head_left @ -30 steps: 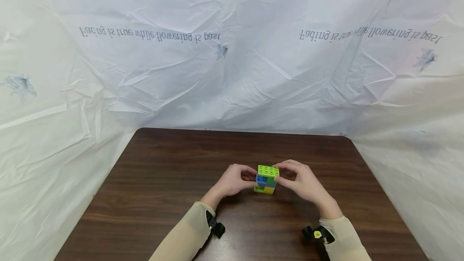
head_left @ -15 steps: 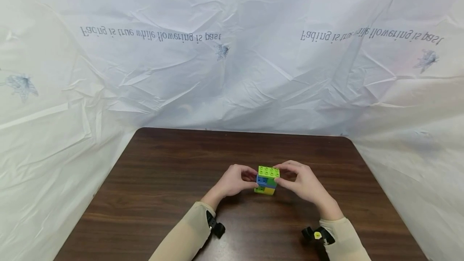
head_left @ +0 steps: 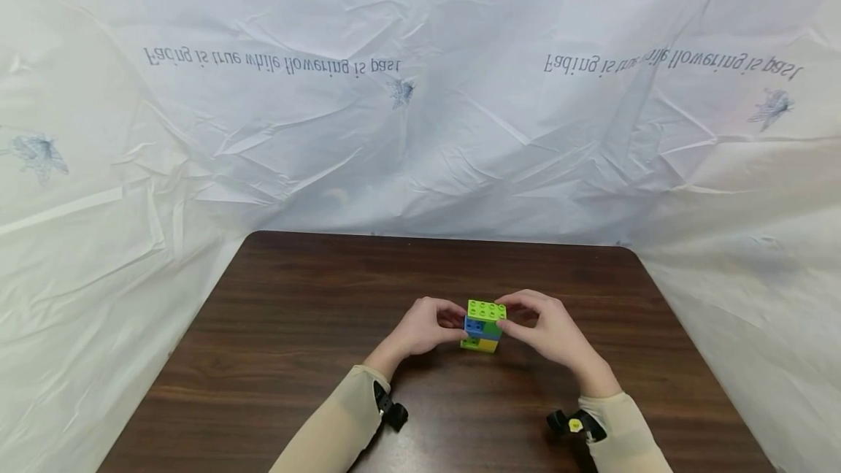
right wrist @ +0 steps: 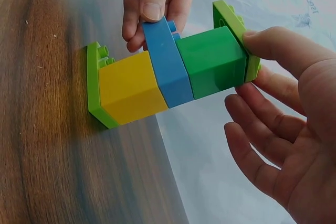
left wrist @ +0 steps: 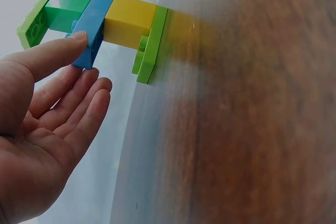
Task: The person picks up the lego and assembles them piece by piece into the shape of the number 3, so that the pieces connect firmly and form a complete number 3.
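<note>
A stack of toy building bricks stands upright on the brown table [head_left: 315, 327]. Its base is a light green plate [right wrist: 94, 87], topped by a yellow brick [right wrist: 131, 90]. Above these come a blue plate [right wrist: 168, 69], a dark green brick [right wrist: 212, 61] and another light green plate [head_left: 487, 310]. From the left, my left hand [head_left: 420, 328] pinches the end of the blue plate between thumb and fingers. My right hand [head_left: 555, 333] holds the top light green plate by its right end, thumb in front and fingers behind.
A white plastic sheet [head_left: 420, 159] with printed writing hangs behind and beside the table. Black straps with small cameras sit on both wrists, the left camera [head_left: 396, 416] and right camera [head_left: 558, 422] close over the tabletop.
</note>
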A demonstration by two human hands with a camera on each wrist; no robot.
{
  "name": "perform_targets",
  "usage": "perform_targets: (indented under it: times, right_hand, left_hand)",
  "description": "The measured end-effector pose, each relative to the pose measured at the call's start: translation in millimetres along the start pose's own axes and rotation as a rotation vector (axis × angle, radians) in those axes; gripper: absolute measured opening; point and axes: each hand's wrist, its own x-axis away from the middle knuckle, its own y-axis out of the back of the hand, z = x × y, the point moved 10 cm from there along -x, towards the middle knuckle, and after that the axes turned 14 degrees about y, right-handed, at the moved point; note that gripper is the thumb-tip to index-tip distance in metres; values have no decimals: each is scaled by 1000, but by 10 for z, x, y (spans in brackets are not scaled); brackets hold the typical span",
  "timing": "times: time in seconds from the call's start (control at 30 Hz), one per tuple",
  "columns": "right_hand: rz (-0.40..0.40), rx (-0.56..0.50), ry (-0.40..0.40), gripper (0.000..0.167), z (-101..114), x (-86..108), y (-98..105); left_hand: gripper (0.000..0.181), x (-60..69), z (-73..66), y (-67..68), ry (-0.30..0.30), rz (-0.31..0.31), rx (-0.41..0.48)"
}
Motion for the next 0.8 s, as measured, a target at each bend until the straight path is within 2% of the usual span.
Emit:
perform_targets:
  times: [0.33, 0.8]
  right_hand:
    - [-1, 10, -15, 32, -6, 3, 2]
    - [0, 9, -30, 32, -13, 14, -7]
  left_hand:
    - [33, -1, -12, -2, -14, 17, 8]
    - [32, 11, -9, -4, -4, 20, 22]
